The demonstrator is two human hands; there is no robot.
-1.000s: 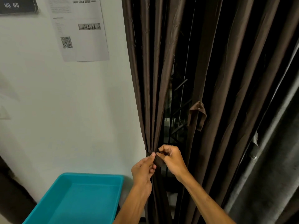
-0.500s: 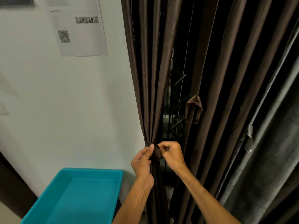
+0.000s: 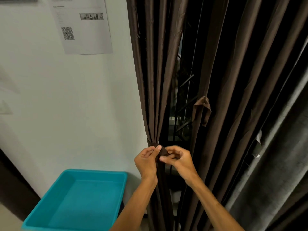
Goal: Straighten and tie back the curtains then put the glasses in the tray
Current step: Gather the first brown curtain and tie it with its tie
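Observation:
A dark brown left curtain panel (image 3: 155,80) hangs by the white wall, gathered into a narrow bunch by a brown tie-back band (image 3: 162,151). My left hand (image 3: 146,161) pinches the band from the left and my right hand (image 3: 179,160) pinches it from the right, both at the knot. A second brown curtain panel (image 3: 241,97) hangs loose to the right, with its own tie-back strap (image 3: 202,109) dangling from it. A turquoise tray (image 3: 41,219) sits at lower left with nothing in it. No glasses are in view.
A printed sheet with a QR code (image 3: 83,25) is stuck to the white wall. A window grille (image 3: 185,100) shows through the gap between the panels. A grey curtain (image 3: 275,164) hangs at far right.
Both hands stayed at the knot on the left panel, working the band; the right hand's fingers shifted over it. The camera tilted slightly, so the tray sits lower in view.

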